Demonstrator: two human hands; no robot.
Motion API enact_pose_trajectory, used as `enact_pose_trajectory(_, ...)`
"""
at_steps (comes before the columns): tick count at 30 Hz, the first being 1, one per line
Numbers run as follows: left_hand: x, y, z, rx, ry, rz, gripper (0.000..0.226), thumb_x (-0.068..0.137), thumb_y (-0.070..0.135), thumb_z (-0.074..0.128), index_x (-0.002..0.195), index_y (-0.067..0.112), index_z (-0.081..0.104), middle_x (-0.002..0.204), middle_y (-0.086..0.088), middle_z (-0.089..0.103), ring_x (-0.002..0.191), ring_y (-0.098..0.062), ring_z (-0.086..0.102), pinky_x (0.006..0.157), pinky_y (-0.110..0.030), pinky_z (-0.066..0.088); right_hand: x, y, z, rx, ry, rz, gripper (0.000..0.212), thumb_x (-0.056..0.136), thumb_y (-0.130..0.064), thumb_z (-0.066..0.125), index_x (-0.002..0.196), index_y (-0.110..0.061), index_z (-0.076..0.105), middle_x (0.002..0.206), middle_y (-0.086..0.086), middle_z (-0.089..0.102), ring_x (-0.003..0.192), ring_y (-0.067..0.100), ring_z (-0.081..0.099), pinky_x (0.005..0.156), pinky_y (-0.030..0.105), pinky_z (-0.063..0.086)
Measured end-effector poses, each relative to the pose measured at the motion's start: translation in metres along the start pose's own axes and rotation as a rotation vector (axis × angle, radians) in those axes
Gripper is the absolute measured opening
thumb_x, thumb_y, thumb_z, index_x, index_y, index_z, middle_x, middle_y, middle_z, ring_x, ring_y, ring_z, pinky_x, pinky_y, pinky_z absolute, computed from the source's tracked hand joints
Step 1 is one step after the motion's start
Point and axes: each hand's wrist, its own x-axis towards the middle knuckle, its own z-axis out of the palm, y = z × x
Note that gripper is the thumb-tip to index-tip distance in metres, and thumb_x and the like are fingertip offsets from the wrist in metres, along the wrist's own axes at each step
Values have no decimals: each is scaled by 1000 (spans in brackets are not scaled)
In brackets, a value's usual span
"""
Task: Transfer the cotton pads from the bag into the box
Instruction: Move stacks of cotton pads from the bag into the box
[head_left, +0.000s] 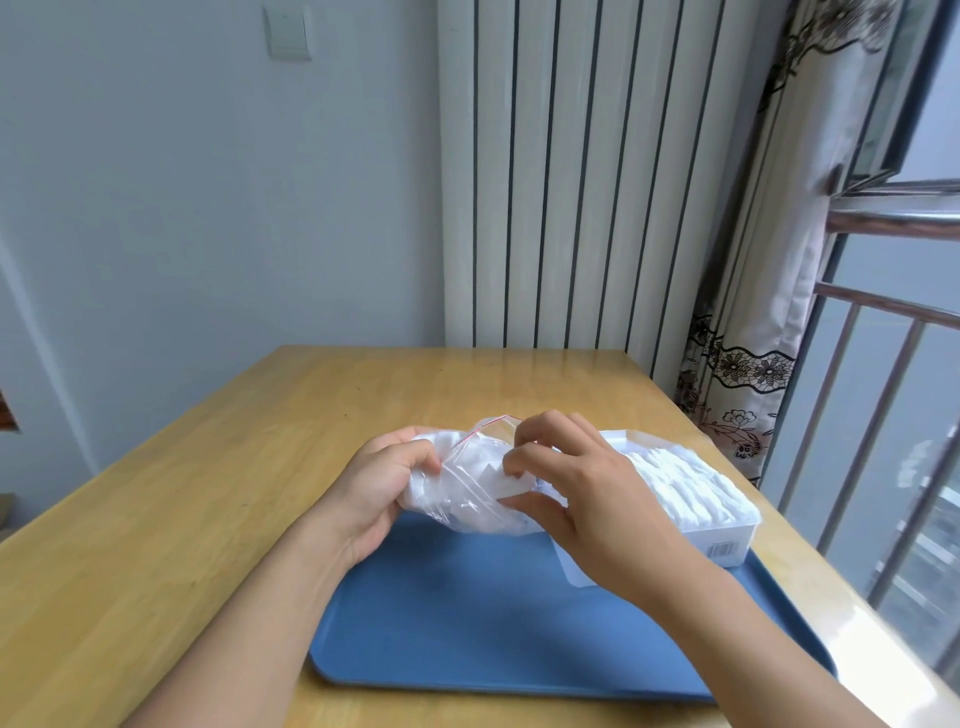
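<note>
Item 1. Light switch (287, 32), upper left of the frame, on a pale wall.

Item 2. Wooden surface (156, 519), across the lower half of the frame, carrying all that follows.

Item 3. Left hand (382, 491), left of centre, fingers curled round the closed end of the bag and gripping it from below and the side.

Item 4. Blue tray (441, 623), lower centre, lying flat on the surface under both hands.

Item 5. Clear zip bag (467, 488) with a red seal line, at centre, held above the far edge of the tray. Its long axis ran roughly left to right, the mouth turned toward the right hand and the box. Cotton pads (491, 470), white, showed through the plastic, bunched near the mouth.

Item 6. Right hand (576, 488), right of centre, thumb and fingers pinching at the bag's mouth; whether they held a pad or only the plastic could not be told.

Item 7. White box (727, 540), right of the bag and partly behind the right hand, on the tray's far right corner, open-topped, already carrying a row of pads on edge. It lay just beside the bag's mouth; the right hand was the nearer to it, so a short rightward carry would likely serve.

Item 8. Striped panel (545, 182), patterned curtain (753, 364) and window railing (883, 415), upper right.
</note>
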Motion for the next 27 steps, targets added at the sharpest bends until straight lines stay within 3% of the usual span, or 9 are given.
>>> enact_pose_trajectory(4,0,-1,1,12,29,27,29,77,3,57,94,13,79,94,-15,74,88,-31,59,81,-42,42,1,2,-1,83,0,6,14,96,-33,66,96,-19,63,109,-15,56,95,12,49,81,25,45)
enact_pose_trajectory(9,0,0,3,-14,47,27,30,90,-2,51,96,12,77,86,-11,73,83,-31,58,67,-35,47,-1,0,-4,229,45,53,17,95,-32,63,103,-17,68,110,-13,68,103,6,60,89,18,47)
enact_pose_trajectory(11,-1,1,4,-36,28,18,31,89,-2,51,108,6,73,93,-15,75,83,-31,62,67,-35,51,-1,-1,-5,269,97,95,21,93,-29,66,110,-17,71,104,-14,71,99,1,63,87,18,50)
enact_pose_trajectory(14,1,0,3,-59,16,9,38,85,-2,50,116,4,70,111,-24,73,89,-32,65,74,-39,52,0,-4,-6,341,155,135,25,92,-35,64,108,-18,73,101,-15,74,95,8,68,85,28,54)
enact_pose_trajectory(18,4,-1,3,-60,55,-17,37,85,-1,50,117,2,69,100,-19,75,81,-30,65,67,-34,54,-2,-5,-3,356,221,124,14,91,-23,69,102,-14,69,99,-9,72,94,13,68,83,34,56)
enact_pose_trajectory(23,7,-8,2,-11,158,-58,32,82,3,52,109,2,70,93,-11,73,80,-28,63,76,-38,52,0,-9,-5,301,398,109,15,89,-15,71,101,-7,67,98,-4,70,93,7,66,84,19,52)
enact_pose_trajectory(25,9,-11,-2,81,254,-24,27,74,8,56,97,9,71,89,-6,71,80,-26,62,76,-37,51,2,-10,-12,318,505,152,12,89,-13,72,99,-15,66,94,-13,68,89,8,65,83,20,53)
enact_pose_trajectory(27,6,-11,-5,170,279,5,28,67,13,57,93,14,69,89,-4,69,81,-23,60,74,-34,48,5,-10,-19,492,537,261,18,90,-13,74,91,-24,60,83,-13,65,79,10,62,75,21,52)
